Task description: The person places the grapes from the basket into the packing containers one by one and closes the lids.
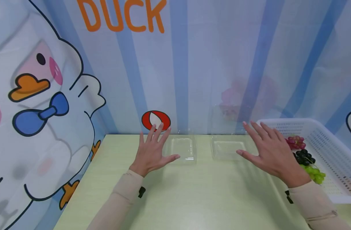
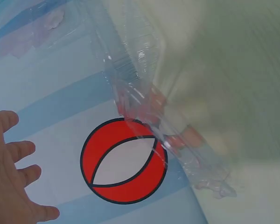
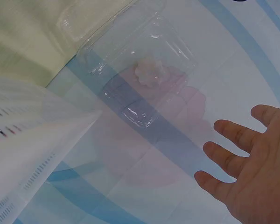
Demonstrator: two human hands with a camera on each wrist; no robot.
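Note:
My left hand (image 1: pixel 151 153) hovers over the table with its fingers spread, just left of a clear plastic box (image 1: pixel 182 149). To the right, my right hand (image 1: pixel 274 156) is also spread and holds nothing, between a second clear plastic box (image 1: pixel 229 149) and the white basket (image 1: pixel 333 150). This second box has its lid (image 1: pixel 231 118) raised against the backdrop. Inside the basket lie bunches of red grapes (image 1: pixel 296 142), black grapes (image 1: pixel 304 157) and green grapes (image 1: pixel 314 173). Both wrist views show spread fingers apart from the clear plastic.
A pale table (image 1: pixel 198 195) meets a blue striped cloth backdrop (image 1: pixel 201 64) along its back edge. The basket's slatted wall (image 3: pixel 23 140) rises beside the right hand. A printed duck (image 1: pixel 46 127) covers the left of the cloth.

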